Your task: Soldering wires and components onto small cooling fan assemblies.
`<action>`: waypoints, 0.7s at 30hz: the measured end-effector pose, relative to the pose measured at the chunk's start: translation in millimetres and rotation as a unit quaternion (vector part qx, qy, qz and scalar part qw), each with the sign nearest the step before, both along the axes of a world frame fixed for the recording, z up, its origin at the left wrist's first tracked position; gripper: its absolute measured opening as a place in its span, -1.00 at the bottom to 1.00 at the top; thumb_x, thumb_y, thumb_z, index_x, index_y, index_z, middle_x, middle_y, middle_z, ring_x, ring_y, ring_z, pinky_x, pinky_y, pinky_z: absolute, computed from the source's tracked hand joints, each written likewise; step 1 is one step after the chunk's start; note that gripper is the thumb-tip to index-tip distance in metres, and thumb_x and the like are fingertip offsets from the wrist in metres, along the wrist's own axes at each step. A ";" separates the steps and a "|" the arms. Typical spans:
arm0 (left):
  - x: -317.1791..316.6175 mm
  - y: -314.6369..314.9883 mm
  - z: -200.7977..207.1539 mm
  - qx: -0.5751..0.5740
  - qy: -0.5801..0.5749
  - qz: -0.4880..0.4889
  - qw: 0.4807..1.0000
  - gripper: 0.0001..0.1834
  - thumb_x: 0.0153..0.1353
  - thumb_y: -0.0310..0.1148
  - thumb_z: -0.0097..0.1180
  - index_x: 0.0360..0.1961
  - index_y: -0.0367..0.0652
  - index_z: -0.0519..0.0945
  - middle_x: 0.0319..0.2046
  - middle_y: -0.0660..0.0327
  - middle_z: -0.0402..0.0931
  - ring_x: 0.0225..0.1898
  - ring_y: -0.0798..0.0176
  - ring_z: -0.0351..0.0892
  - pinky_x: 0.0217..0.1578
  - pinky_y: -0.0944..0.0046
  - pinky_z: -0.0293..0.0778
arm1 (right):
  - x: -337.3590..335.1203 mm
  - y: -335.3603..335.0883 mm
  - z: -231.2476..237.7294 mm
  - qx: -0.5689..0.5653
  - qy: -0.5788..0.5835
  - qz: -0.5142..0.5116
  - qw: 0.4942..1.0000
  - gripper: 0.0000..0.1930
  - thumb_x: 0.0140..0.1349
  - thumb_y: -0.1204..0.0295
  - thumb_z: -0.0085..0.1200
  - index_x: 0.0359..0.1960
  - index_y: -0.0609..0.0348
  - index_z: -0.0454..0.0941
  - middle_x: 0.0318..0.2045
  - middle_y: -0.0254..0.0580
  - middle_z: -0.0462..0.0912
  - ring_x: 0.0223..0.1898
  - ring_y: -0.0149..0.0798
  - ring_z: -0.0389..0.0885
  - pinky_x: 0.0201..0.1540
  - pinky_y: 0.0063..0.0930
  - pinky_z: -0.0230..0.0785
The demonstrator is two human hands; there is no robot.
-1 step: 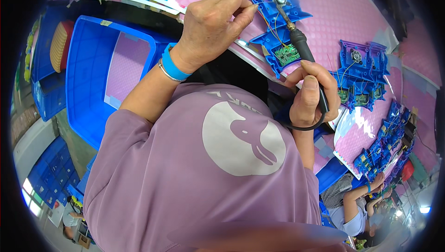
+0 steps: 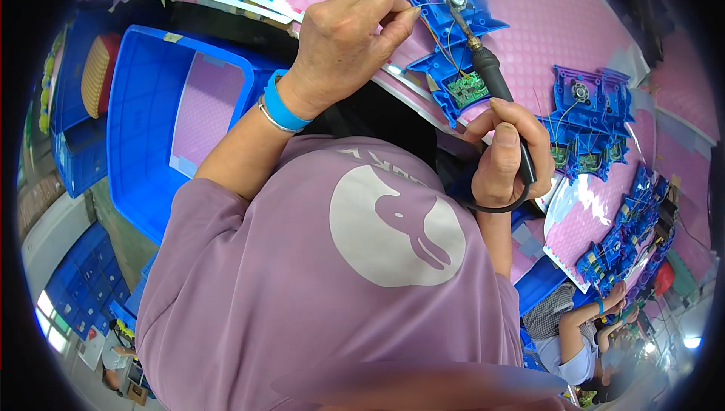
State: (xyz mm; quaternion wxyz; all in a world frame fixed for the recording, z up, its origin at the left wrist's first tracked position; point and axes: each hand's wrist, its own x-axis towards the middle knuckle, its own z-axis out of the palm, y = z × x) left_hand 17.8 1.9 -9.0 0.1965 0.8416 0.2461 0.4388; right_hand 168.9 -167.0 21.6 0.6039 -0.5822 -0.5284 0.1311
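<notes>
My right hand [image 2: 507,156] is wrapped around the black handle of a soldering iron [image 2: 492,72]. Its metal tip rests at the edge of a small round speaker [image 2: 456,0] in an open blue plastic housing [image 2: 474,24]. Left of the speaker, my left hand [image 2: 353,37] is closed, thumb and forefinger pinching a thin pale wire [image 2: 431,4] that runs to the speaker. Whether it is solder or a lead I cannot tell. Fine leads connect the speaker area with a green circuit board [image 2: 467,88] in the housing's nearer half.
Another opened blue housing [image 2: 580,101] with a speaker and boards lies to the right on the pink table covering [image 2: 529,33]. Several more housings [image 2: 623,237] line the table farther along. A blue bin [image 2: 140,124] stands at my left. Another person's arm [image 2: 581,320] shows at lower right.
</notes>
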 end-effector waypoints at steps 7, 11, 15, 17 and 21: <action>-1.4 0.9 2.6 -0.002 -0.006 0.003 1.000 -0.88 0.15 -0.45 0.37 -0.39 -0.24 0.64 -0.56 0.27 0.58 -0.61 0.45 0.51 -0.59 0.47 0.37 | 3.6 -2.1 -2.2 0.044 0.021 0.007 0.999 -0.73 0.33 0.42 0.00 -0.13 0.45 0.55 -0.60 -0.02 0.57 -0.64 -0.27 0.54 -0.48 -0.44 0.37; -5.3 2.1 1.7 0.007 -0.003 0.014 1.000 -0.88 0.15 -0.47 0.36 -0.40 -0.24 0.64 -0.57 0.28 0.57 -0.60 0.46 0.50 -0.58 0.47 0.38 | 2.8 1.2 1.1 0.036 0.024 0.012 0.999 -0.73 0.33 0.42 -0.01 -0.13 0.46 0.55 -0.60 -0.02 0.57 -0.64 -0.27 0.52 -0.50 -0.45 0.36; -6.6 2.9 -0.6 0.006 -0.005 0.016 1.000 -0.89 0.15 -0.48 0.36 -0.41 -0.24 0.64 -0.56 0.28 0.57 -0.60 0.45 0.51 -0.58 0.47 0.38 | 0.6 6.0 0.8 0.013 0.037 0.022 0.999 -0.74 0.33 0.43 -0.01 -0.12 0.45 0.56 -0.60 -0.04 0.57 -0.63 -0.30 0.51 -0.51 -0.48 0.36; -6.9 2.1 0.3 0.008 -0.001 0.018 1.000 -0.89 0.14 -0.48 0.36 -0.41 -0.24 0.64 -0.56 0.27 0.57 -0.60 0.45 0.51 -0.58 0.47 0.39 | 0.2 7.8 0.1 0.001 0.037 0.021 0.999 -0.74 0.33 0.44 -0.01 -0.12 0.45 0.56 -0.60 -0.05 0.57 -0.62 -0.31 0.51 -0.51 -0.49 0.36; -7.7 2.0 0.2 0.005 0.009 0.021 1.000 -0.90 0.14 -0.49 0.35 -0.40 -0.24 0.64 -0.56 0.26 0.57 -0.60 0.42 0.51 -0.57 0.46 0.40 | -0.6 10.2 -0.2 -0.012 0.050 0.020 0.998 -0.75 0.33 0.45 0.00 -0.13 0.46 0.57 -0.59 -0.06 0.58 -0.59 -0.33 0.52 -0.51 -0.50 0.37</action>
